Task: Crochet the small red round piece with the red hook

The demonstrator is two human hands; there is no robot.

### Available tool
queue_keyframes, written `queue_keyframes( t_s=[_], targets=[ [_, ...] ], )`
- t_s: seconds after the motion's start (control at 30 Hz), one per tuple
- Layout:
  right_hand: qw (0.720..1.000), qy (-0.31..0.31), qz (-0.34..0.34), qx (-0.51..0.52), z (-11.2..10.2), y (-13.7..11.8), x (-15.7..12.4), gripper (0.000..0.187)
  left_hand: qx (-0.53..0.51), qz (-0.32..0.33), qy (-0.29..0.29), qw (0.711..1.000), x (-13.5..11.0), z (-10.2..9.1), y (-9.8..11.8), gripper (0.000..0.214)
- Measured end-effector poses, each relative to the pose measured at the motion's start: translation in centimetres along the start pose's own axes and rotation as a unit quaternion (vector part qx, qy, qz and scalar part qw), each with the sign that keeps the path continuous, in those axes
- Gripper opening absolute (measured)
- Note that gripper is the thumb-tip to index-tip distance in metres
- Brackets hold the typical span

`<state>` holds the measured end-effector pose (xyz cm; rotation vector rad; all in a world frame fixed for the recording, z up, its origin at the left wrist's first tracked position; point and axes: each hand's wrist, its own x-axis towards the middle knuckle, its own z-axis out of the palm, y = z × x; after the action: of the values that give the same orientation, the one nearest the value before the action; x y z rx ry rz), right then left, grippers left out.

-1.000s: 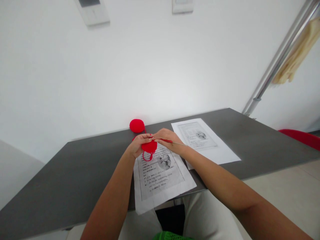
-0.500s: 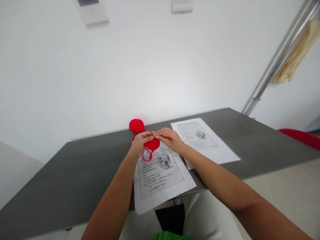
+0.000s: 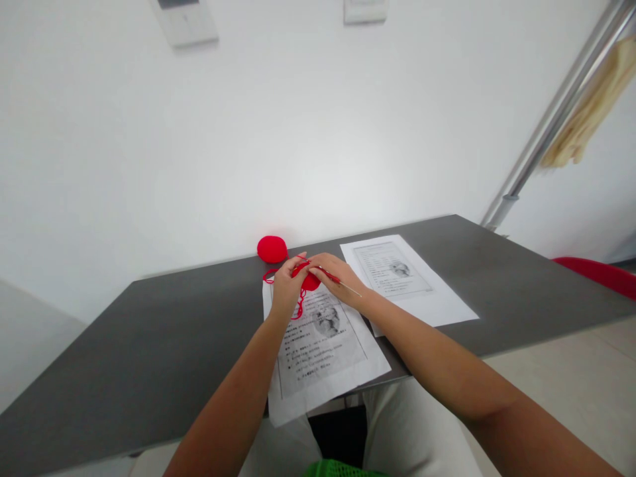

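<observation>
Presently, the left hand (image 3: 286,289) pinches the red yarn piece (image 3: 311,283) over the nearer sheet (image 3: 322,391); the right hand (image 3: 338,266) grips the hook (image 3: 334,277), long axis slanting from the piece toward the right wrist.

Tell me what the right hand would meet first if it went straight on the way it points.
Most likely the left hand, at the red crochet piece it holds; both lie just ahead of the right hand, but the hands are so close that any gap is hard to judge.
</observation>
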<state>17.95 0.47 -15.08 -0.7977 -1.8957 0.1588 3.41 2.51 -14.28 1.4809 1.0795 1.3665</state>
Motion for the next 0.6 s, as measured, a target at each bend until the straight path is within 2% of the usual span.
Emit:
queue_keyframes(
  t_s=[0.17,0.3,0.4,0.47,0.6],
  targets=[
    [1.000,-0.018,-0.008,-0.019,0.21,-0.05,0.02,0.018,0.003,0.006,0.019,1.000,-0.40,0.56,0.52,0.026],
    [0.999,-0.003,-0.014,-0.038,0.09,-0.41,0.07,0.018,-0.115,-0.035,-0.018,0.993,-0.35,0.88,0.00,0.023],
    [0.999,0.004,-0.022,-0.042,-0.10,-0.66,0.07,0.018,-0.248,-0.085,-0.047,0.964,-0.18,0.96,-0.23,0.021],
    [0.999,0.003,-0.030,-0.038,-0.22,-0.70,0.07,0.018,-0.312,-0.118,-0.043,0.942,0.00,0.86,-0.25,0.016],
    [0.998,-0.012,-0.048,-0.032,-0.32,-0.49,0.04,0.017,-0.363,-0.173,-0.033,0.915,0.41,0.43,-0.29,0.005]
  ],
)
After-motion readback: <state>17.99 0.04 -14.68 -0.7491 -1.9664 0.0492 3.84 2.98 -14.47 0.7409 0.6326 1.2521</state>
